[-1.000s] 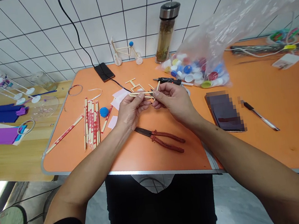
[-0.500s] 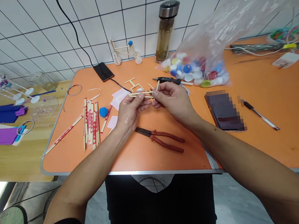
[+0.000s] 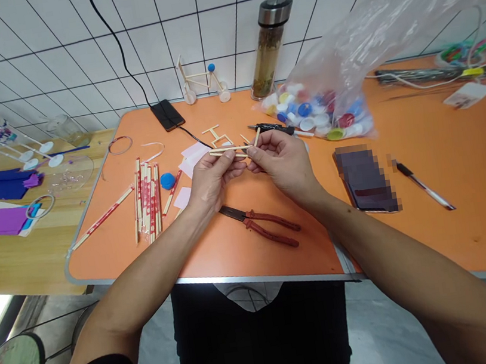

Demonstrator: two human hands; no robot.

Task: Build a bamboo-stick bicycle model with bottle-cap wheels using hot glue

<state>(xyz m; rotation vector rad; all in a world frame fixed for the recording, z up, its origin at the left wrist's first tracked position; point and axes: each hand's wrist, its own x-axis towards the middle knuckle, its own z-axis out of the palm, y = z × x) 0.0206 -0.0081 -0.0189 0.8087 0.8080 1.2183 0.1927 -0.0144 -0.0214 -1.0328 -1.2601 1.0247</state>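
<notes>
Between my hands is a small piece made of thin wooden sticks (image 3: 230, 149). Two of its sticks run nearly side by side, and a short one slants up at the right end. My left hand (image 3: 213, 180) pinches the left part between thumb and fingers. With closed fingertips my right hand (image 3: 284, 158) grips the right end, where the sticks meet; that joint is partly hidden. Just beyond my hands lies a small stick frame (image 3: 214, 130). Red-handled pliers (image 3: 260, 223) rest on the orange table (image 3: 217, 255) nearer my body.
To the left lie a bundle of chopsticks (image 3: 148, 201) and a blue bottle cap (image 3: 167, 181). A stick bicycle model (image 3: 199, 82) and a tea bottle (image 3: 272, 48) stand by the wall. A bag of caps (image 3: 314, 111), a phone (image 3: 366, 183) and a pen (image 3: 424, 185) are rightward.
</notes>
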